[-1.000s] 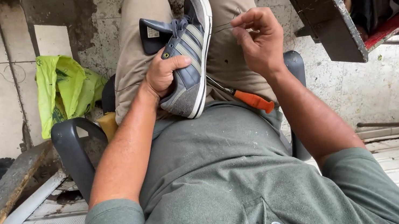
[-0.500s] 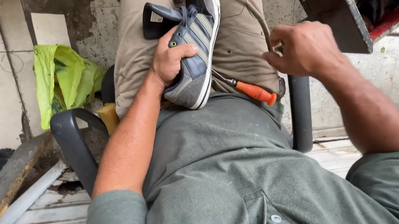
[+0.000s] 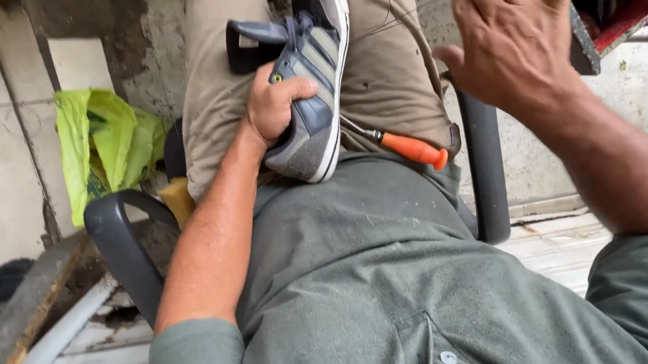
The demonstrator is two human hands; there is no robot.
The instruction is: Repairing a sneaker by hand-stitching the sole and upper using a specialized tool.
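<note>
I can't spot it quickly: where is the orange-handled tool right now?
In the head view, the orange-handled tool lies on the person's lap, just right of the grey sneaker that the left hand holds.

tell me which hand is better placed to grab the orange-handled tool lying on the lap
Probably the right hand. It is free, open and raised to the right of the orange-handled tool. The left hand is clasped on the grey and navy sneaker resting on the thighs, so it is occupied.

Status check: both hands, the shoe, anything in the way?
Left hand gripping grey sneaker on lap. Right hand raised, open, empty, fine thread running toward it. Orange-handled tool lies on lap beside shoe. Nothing blocking.
</note>
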